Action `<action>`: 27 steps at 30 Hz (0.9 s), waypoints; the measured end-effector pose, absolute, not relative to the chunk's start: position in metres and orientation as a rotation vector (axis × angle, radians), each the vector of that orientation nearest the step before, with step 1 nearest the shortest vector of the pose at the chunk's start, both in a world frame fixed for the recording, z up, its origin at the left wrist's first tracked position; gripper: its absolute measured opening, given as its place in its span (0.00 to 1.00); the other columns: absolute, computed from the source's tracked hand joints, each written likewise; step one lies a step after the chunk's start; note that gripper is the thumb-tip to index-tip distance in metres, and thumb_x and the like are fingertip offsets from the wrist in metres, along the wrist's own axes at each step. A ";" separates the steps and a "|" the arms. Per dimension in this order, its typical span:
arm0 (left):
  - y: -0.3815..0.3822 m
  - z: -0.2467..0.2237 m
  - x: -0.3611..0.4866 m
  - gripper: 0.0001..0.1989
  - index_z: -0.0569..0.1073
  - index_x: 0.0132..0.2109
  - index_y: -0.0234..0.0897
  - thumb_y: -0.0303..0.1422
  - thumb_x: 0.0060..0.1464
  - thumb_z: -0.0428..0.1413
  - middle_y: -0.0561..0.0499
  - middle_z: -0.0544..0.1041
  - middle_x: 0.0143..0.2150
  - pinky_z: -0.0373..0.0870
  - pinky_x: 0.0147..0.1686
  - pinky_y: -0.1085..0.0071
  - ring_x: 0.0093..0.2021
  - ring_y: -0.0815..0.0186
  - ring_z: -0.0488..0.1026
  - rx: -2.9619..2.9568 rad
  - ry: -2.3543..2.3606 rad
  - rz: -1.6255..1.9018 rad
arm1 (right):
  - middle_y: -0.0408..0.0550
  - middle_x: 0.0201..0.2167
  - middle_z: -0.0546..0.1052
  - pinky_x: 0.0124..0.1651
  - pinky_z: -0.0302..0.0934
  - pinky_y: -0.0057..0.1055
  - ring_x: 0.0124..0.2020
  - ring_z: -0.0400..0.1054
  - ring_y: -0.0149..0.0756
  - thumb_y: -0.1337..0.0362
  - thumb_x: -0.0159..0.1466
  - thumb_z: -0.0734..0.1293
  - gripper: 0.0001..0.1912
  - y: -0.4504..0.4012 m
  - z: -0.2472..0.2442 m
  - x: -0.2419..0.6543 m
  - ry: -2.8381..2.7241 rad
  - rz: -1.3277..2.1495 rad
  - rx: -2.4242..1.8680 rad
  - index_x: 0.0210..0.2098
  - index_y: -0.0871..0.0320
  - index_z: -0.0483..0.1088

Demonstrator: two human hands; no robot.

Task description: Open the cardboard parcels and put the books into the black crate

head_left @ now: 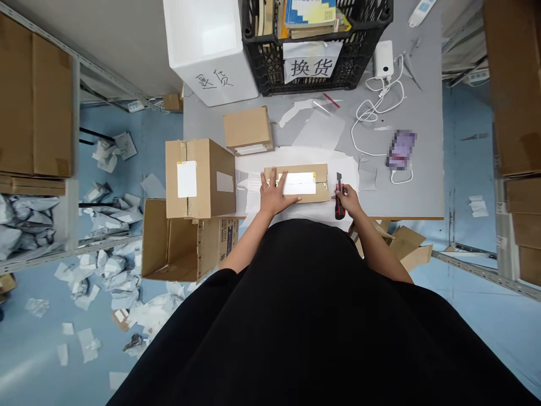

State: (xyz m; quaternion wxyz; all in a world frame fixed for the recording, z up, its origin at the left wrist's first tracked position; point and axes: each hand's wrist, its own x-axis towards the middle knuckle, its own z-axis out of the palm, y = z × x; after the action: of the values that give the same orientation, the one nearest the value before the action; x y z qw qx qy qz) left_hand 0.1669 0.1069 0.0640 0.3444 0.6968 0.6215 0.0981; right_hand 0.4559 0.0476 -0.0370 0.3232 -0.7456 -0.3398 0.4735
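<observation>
A flat cardboard box (322, 191) with a white label lies on white sheets at the front of the table. My left hand (274, 196) rests spread on the left part of this box, fingers apart. Just off the box's right end, my right hand (348, 199) grips a red and black box cutter (339, 204), which points away from me. Whether the cutter's blade is out is too small to tell. To the left stand a larger taped carton (222, 197) and, behind it, a smaller cardboard box (248, 128).
At the back of the grey table (426, 186) are a white bin (211, 73) and a black crate (363, 56) of books. A phone (400, 149) with a white cable lies right. An open carton (169, 248) stands below the left edge, near scattered packaging (114, 265).
</observation>
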 end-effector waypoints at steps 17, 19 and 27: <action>0.104 0.070 0.169 0.64 0.59 0.74 0.45 0.66 0.32 0.66 0.44 0.41 0.80 0.56 0.66 0.39 0.75 0.29 0.20 1.810 1.593 0.204 | 0.40 0.28 0.77 0.20 0.63 0.26 0.20 0.64 0.26 0.56 0.58 0.75 0.39 0.051 0.043 0.466 -0.909 1.585 -1.608 0.67 0.53 0.67; 0.104 0.069 0.169 0.63 0.59 0.74 0.45 0.65 0.33 0.66 0.43 0.41 0.80 0.57 0.65 0.40 0.75 0.30 0.20 1.793 1.588 0.229 | 0.40 0.26 0.75 0.20 0.62 0.25 0.19 0.63 0.26 0.57 0.59 0.75 0.37 0.051 0.043 0.465 -0.924 1.602 -1.617 0.66 0.53 0.68; 0.101 0.062 0.170 0.65 0.56 0.75 0.45 0.63 0.33 0.68 0.45 0.38 0.80 0.52 0.67 0.38 0.75 0.31 0.17 1.859 1.597 0.221 | 0.39 0.25 0.74 0.20 0.63 0.26 0.18 0.61 0.25 0.59 0.59 0.74 0.35 0.051 0.047 0.470 -1.064 1.539 -1.696 0.65 0.53 0.70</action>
State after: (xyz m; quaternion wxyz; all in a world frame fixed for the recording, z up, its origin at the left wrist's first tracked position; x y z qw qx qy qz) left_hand 0.1701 0.1008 0.0620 0.3338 0.7122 0.6117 0.0845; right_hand 0.4700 0.0514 0.0466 0.3030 -0.6400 -0.4016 0.5808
